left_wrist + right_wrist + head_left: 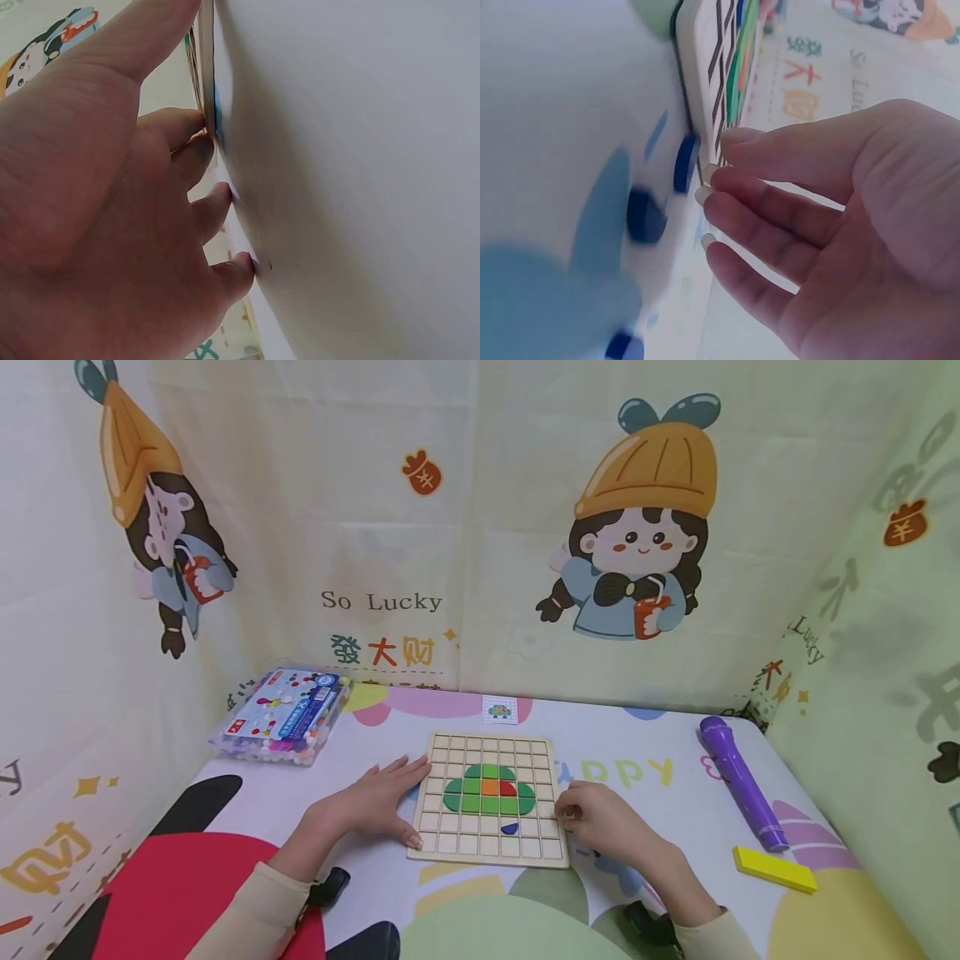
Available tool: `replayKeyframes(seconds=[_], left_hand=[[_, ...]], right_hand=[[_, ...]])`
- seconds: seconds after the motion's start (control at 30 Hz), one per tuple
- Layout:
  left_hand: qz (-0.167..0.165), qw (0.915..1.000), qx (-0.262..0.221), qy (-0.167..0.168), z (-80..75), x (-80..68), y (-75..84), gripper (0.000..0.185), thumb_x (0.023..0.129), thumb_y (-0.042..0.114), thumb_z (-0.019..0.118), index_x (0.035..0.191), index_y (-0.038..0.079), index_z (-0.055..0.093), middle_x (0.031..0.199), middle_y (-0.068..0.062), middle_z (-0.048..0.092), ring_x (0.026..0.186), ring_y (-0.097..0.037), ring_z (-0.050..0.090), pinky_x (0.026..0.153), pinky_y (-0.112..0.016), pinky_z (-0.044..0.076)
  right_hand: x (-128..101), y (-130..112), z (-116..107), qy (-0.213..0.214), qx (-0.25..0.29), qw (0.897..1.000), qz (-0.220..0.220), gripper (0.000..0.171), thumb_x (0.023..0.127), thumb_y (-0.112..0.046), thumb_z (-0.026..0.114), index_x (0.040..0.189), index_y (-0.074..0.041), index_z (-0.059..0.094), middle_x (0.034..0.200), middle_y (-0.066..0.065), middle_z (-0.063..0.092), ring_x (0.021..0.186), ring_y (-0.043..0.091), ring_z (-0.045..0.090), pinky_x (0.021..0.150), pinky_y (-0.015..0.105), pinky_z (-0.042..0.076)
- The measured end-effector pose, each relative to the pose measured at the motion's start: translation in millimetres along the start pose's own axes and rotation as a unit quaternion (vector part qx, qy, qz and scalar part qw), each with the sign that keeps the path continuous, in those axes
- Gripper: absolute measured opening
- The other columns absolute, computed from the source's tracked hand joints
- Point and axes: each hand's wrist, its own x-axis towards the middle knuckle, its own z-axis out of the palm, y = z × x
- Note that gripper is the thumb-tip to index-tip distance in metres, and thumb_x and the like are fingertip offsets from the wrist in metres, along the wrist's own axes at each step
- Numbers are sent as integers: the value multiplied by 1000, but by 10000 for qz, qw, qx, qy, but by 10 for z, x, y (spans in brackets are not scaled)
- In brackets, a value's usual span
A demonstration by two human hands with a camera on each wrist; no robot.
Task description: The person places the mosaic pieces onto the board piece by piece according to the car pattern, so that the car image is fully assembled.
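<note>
A square wooden grid board lies on the table, with green pieces in a cloud-like shape around an orange square and a red piece. One dark blue rounded piece sits lower on the grid. My left hand, fingers spread, touches the board's left edge, its thumb at the lower left corner. At the right edge is my right hand, fingers loosely bent, fingertips by the rim; no piece shows between them. Several blue pieces lie beside that edge in the right wrist view.
A small pattern card lies behind the board. At the back left stands a clear box of colourful parts. To the right are a purple tube and a yellow block. Printed cloth walls enclose the table.
</note>
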Motion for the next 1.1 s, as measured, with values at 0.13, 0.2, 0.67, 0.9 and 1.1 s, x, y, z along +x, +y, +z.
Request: replayKeyframes(seconds=[0.13, 0.2, 0.67, 0.9, 1.1], left_hand=[[6, 10000, 20, -6, -14, -10, -10, 116, 64, 57, 86, 157, 17, 31, 166, -1, 25, 156, -33, 13, 121, -66, 12], [5, 10000, 33, -12, -16, -12, -18, 115, 64, 57, 86, 157, 17, 30, 166, -1, 24, 156, -34, 13, 121, -66, 12], [34, 10000, 91, -19, 24, 11, -45, 116, 64, 60, 85, 158, 19, 29, 167, 1, 23, 156, -32, 12, 121, -66, 13], [27, 10000, 91, -8, 19, 16, -36, 116, 64, 60, 85, 157, 19, 30, 167, 2, 23, 156, -32, 12, 121, -66, 12], [32, 9999, 130, 6, 18, 11, -33, 116, 64, 60, 85, 158, 19, 29, 167, 2, 23, 156, -32, 12, 122, -65, 12]], right_hand=[[-57, 65, -44, -70, 62, 9995, 299, 22, 75, 7, 68, 87, -11, 75, 80, -5, 65, 72, 5, 53, 64, 22, 48], [-78, 84, -38, -100, 110, 9991, 401, 23, 74, 7, 68, 87, -10, 76, 80, -5, 64, 70, 5, 51, 63, 21, 46], [-43, 126, 8, -302, -35, 9994, 135, 17, 74, 2, 75, 78, -14, 72, 76, -8, 60, 68, 1, 48, 61, 20, 45], [-31, 138, 7, -259, -4, 9995, 191, 15, 77, 1, 67, 76, -14, 71, 70, -9, 55, 63, 3, 44, 56, 19, 40], [-14, 111, 11, -52, -120, 9998, 180, 16, 79, 1, 65, 81, -12, 74, 73, -10, 58, 66, 4, 47, 60, 18, 43]])
